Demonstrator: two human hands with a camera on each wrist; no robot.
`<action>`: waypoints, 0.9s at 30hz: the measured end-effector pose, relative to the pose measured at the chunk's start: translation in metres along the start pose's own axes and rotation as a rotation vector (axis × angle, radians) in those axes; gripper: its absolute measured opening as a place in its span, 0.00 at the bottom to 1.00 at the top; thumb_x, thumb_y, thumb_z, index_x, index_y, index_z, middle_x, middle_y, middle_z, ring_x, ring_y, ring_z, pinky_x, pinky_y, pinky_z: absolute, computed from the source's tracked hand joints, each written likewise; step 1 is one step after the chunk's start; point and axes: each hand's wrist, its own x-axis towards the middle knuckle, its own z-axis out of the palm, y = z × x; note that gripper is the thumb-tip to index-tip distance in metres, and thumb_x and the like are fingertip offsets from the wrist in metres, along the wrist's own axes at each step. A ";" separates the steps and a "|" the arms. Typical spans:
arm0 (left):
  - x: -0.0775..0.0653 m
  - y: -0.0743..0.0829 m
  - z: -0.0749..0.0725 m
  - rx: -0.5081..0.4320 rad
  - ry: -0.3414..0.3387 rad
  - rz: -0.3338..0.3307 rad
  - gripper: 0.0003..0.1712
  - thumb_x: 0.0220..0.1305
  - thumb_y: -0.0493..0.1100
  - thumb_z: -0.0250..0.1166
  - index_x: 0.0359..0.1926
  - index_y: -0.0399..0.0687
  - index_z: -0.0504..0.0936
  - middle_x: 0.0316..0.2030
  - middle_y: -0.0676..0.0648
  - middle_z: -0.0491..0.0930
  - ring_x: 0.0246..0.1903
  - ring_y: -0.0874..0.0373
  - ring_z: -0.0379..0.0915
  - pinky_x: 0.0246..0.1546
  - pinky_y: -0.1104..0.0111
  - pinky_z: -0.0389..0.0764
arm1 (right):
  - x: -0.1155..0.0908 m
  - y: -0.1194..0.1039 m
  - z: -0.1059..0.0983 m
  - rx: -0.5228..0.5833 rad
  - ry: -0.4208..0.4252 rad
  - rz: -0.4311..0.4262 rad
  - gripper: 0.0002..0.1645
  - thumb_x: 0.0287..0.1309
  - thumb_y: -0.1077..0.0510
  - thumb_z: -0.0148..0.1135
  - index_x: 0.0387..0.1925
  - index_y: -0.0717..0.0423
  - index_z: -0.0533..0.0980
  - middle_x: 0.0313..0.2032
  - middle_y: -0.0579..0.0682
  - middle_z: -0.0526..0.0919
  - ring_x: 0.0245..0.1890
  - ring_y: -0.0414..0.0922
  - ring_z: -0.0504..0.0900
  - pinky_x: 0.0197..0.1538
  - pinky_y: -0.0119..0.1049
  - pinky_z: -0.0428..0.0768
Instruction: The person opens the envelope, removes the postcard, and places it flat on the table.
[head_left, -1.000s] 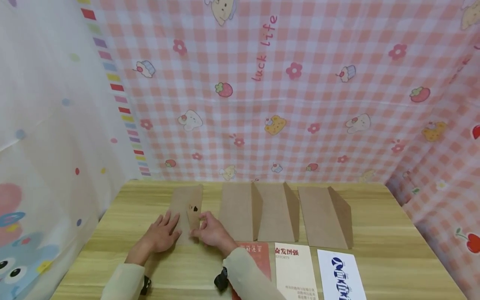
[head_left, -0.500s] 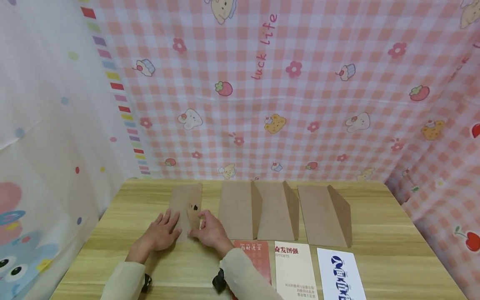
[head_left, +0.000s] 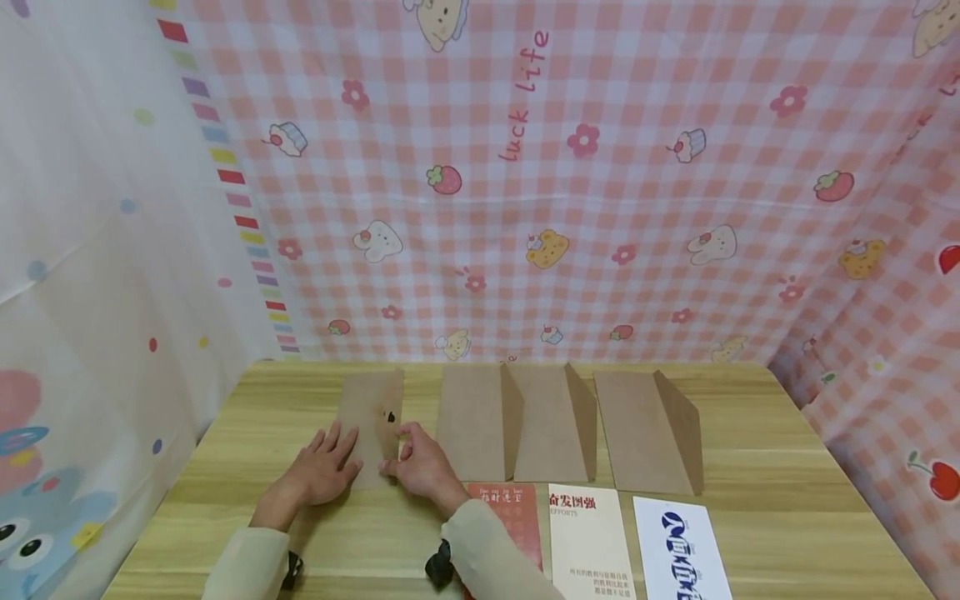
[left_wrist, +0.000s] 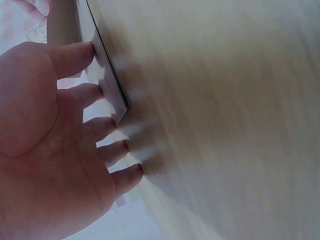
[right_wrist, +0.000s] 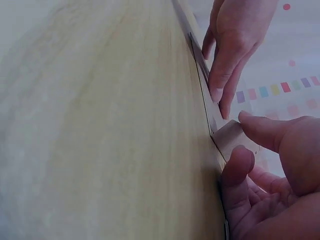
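A brown paper envelope lies at the left of the table, its flap folded inward and bearing a small dark print. My left hand rests on the envelope's near left part, fingers spread and nearly straight. In the left wrist view, the fingertips of that hand come down along the envelope's edge. My right hand pinches the flap on its right side, with thumb and curled index finger at its edges. Seen from the right wrist, the flap stands partly raised between thumb and index finger.
Several more brown envelopes lie in a row to the right, flaps opened out rightward. In front of them are a red card, a cream card and a white card with blue print. Patterned cloth hangs behind the table.
Both hands keep nearly the same place on the envelope. The flap's printed face shows slightly narrower than before.
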 end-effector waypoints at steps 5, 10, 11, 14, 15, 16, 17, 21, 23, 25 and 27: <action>-0.001 0.000 -0.001 -0.005 0.003 0.006 0.34 0.76 0.46 0.50 0.74 0.32 0.57 0.73 0.23 0.46 0.70 0.22 0.40 0.65 0.31 0.48 | -0.001 0.003 -0.001 0.132 -0.029 0.003 0.20 0.57 0.62 0.70 0.47 0.58 0.70 0.30 0.46 0.72 0.21 0.39 0.69 0.25 0.30 0.69; -0.003 0.001 -0.001 -0.007 0.003 0.008 0.34 0.75 0.46 0.50 0.74 0.31 0.56 0.73 0.23 0.45 0.70 0.21 0.40 0.65 0.30 0.48 | -0.002 0.005 -0.002 0.246 -0.046 0.018 0.15 0.59 0.66 0.67 0.41 0.59 0.68 0.31 0.46 0.71 0.18 0.40 0.69 0.19 0.30 0.69; -0.002 0.001 -0.001 -0.008 0.004 0.009 0.34 0.75 0.46 0.50 0.74 0.31 0.57 0.73 0.23 0.45 0.70 0.21 0.40 0.65 0.30 0.48 | -0.002 0.005 -0.002 0.258 -0.048 0.019 0.15 0.59 0.66 0.67 0.41 0.59 0.68 0.30 0.45 0.71 0.18 0.40 0.69 0.19 0.30 0.70; -0.002 0.001 -0.001 -0.009 0.007 0.011 0.34 0.75 0.46 0.50 0.74 0.31 0.57 0.73 0.23 0.45 0.70 0.21 0.40 0.65 0.30 0.48 | -0.003 0.004 -0.003 0.291 -0.057 0.020 0.13 0.60 0.67 0.65 0.41 0.58 0.69 0.29 0.44 0.69 0.19 0.40 0.68 0.18 0.30 0.71; -0.002 0.001 -0.001 -0.008 0.009 0.012 0.34 0.75 0.46 0.50 0.74 0.31 0.57 0.72 0.23 0.45 0.70 0.21 0.40 0.65 0.30 0.48 | -0.003 0.004 -0.003 0.292 -0.060 0.017 0.13 0.60 0.68 0.65 0.41 0.58 0.69 0.29 0.43 0.69 0.19 0.40 0.68 0.18 0.29 0.71; -0.002 0.001 -0.001 -0.006 0.010 0.013 0.34 0.75 0.46 0.50 0.74 0.31 0.57 0.72 0.23 0.45 0.70 0.21 0.40 0.65 0.30 0.48 | -0.003 0.004 -0.003 0.298 -0.063 0.015 0.12 0.60 0.68 0.64 0.41 0.57 0.70 0.29 0.43 0.68 0.19 0.39 0.68 0.17 0.29 0.71; -0.002 0.000 0.000 -0.004 0.010 0.013 0.34 0.75 0.46 0.50 0.74 0.31 0.57 0.72 0.23 0.45 0.70 0.21 0.40 0.65 0.30 0.48 | -0.003 0.004 -0.003 0.304 -0.065 0.015 0.12 0.61 0.69 0.64 0.41 0.57 0.70 0.28 0.43 0.68 0.18 0.40 0.68 0.17 0.29 0.71; -0.001 0.000 0.000 0.002 0.009 0.013 0.34 0.75 0.46 0.50 0.74 0.31 0.56 0.73 0.23 0.45 0.70 0.21 0.40 0.65 0.30 0.48 | -0.002 0.005 -0.003 0.309 -0.067 -0.001 0.11 0.62 0.70 0.61 0.41 0.57 0.71 0.29 0.44 0.69 0.16 0.40 0.67 0.18 0.29 0.71; -0.001 0.000 0.000 0.001 0.009 0.012 0.34 0.75 0.46 0.50 0.74 0.31 0.56 0.73 0.23 0.45 0.70 0.21 0.40 0.65 0.30 0.48 | -0.002 0.006 -0.004 0.312 -0.068 -0.016 0.11 0.61 0.71 0.60 0.42 0.58 0.71 0.30 0.45 0.71 0.18 0.40 0.68 0.18 0.29 0.71; -0.001 0.000 0.000 0.000 0.010 0.012 0.34 0.75 0.46 0.50 0.74 0.31 0.56 0.73 0.23 0.45 0.70 0.21 0.40 0.65 0.30 0.48 | -0.001 0.008 -0.004 0.301 -0.067 -0.042 0.12 0.61 0.72 0.60 0.43 0.58 0.72 0.31 0.46 0.72 0.20 0.39 0.69 0.19 0.29 0.71; -0.001 0.000 0.001 0.001 0.009 0.009 0.34 0.75 0.46 0.50 0.74 0.32 0.56 0.73 0.23 0.45 0.70 0.21 0.40 0.65 0.30 0.48 | -0.001 0.009 -0.004 0.268 -0.054 -0.076 0.12 0.60 0.72 0.61 0.43 0.58 0.74 0.32 0.47 0.74 0.24 0.38 0.71 0.24 0.29 0.71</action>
